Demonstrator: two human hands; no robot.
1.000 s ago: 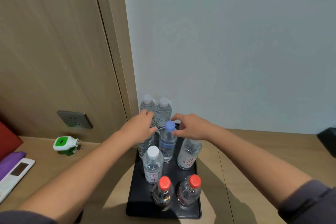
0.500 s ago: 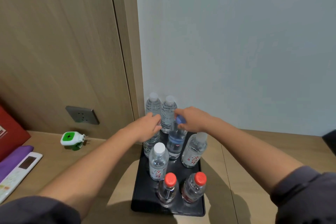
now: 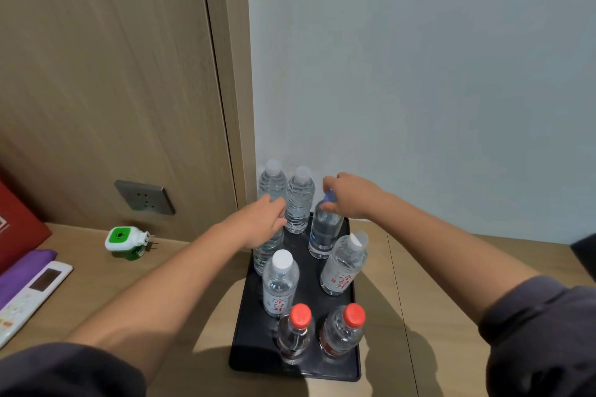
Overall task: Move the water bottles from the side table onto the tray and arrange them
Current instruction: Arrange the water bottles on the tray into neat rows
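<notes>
Eight water bottles (image 3: 280, 284) stand upright or nearly so in the head view, on or at the far end of a black tray (image 3: 311, 280). It lies on a wooden side table (image 3: 451, 267) against a pale wall (image 3: 419, 74).

Nearest row: two red-capped bottles (image 3: 296, 332) side by side at the tray's front edge. Middle row: two white-capped bottles with red print (image 3: 343, 264), the right one leaning slightly. Far row: a clear bottle (image 3: 267, 255) at the tray's left edge and a blue-capped bottle (image 3: 324, 232) at the right. Behind these, close to the wall, two ribbed white-capped bottles (image 3: 300, 200) stand just beside each other; whether their bases rest on the tray cannot be told.

Left hand (image 3: 261, 224): fingers curled down over the top of the clear bottle, hiding its cap. Right hand (image 3: 351, 196): fingers and thumb closed together round the blue cap (image 3: 329, 196). This bottle leans a little, and whether its base touches the tray cannot be told. Both forearms are bare, with dark sleeves (image 3: 64, 371) at the lower corners.

Left of the tray, on the table: a green-and-white plug-in device (image 3: 124, 240), a purple item (image 3: 25, 267), a white card-like object (image 3: 29, 296) and a red box edge (image 3: 16, 229). A grey wall socket (image 3: 145, 198) sits in the wood panel (image 3: 96, 74) above.
</notes>
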